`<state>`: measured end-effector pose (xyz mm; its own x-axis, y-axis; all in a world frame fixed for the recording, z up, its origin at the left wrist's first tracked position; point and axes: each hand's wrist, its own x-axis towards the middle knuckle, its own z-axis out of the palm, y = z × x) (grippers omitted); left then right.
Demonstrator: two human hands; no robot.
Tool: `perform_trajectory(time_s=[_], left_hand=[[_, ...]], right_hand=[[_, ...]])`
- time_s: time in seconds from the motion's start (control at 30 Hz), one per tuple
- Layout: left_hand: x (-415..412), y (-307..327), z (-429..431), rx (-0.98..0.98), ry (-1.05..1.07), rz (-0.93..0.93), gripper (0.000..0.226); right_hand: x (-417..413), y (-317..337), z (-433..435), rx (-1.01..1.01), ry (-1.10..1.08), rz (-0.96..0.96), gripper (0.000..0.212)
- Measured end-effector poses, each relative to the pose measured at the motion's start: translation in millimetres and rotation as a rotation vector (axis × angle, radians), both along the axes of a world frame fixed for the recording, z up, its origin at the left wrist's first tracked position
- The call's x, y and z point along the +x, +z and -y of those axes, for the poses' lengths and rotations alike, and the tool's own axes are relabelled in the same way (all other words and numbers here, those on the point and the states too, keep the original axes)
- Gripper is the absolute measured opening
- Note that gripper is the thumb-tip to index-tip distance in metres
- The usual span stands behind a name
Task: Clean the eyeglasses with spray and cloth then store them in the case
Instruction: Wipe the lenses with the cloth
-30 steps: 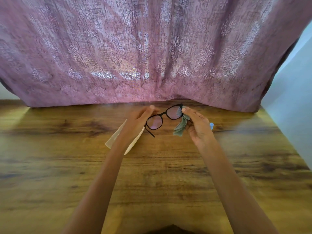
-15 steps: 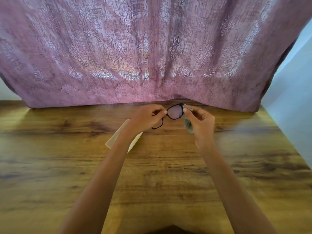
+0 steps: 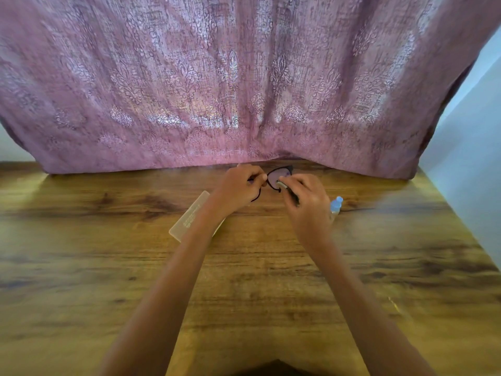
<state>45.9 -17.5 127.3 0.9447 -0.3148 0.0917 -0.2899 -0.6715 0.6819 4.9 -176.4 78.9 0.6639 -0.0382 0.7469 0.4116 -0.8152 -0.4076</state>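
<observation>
Head view: eyeglasses (image 3: 279, 176) held above table (image 3: 108, 267); left hand (image 3: 238, 189) grips frame, right hand (image 3: 306, 202) pinches cloth (image 3: 290, 192) on lens.

Bright backlight through curtain (image 3: 244, 85); soft overall blur, wide-angle bending at edges.

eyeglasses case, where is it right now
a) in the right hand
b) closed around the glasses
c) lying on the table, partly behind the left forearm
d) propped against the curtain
c: the pale case lies flat on the wooden table, partly hidden by the left forearm, while the left hand grips the eyeglasses and the right hand holds the cloth to a lens.
</observation>
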Motion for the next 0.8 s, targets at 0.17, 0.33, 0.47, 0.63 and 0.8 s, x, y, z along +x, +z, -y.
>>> perform_trajectory(time_s=[0.17,0.33,0.47,0.63,0.8], left_hand=[[-2,0,3,0.031,-0.002,-0.005,0.022],[-4,1,2,0.009,-0.006,-0.012,0.025],[-6,2,1,0.009,0.014,0.01,0.038],[-6,0,2,0.022,0.014,-0.003,0.025],[-6,-1,1,0.011,0.035,0.024,0.032]], right_hand=[[-1,-2,-9,-0.072,0.076,0.009,0.021],[6,5,-5,0.008,0.032,-0.015,0.018],[7,1,1,0.0,0.028,-0.03,0.019],[0,-2,-8,-0.036,0.098,-0.025,0.019],[10,8,-5,0.033,0.034,-0.055,0.02]])
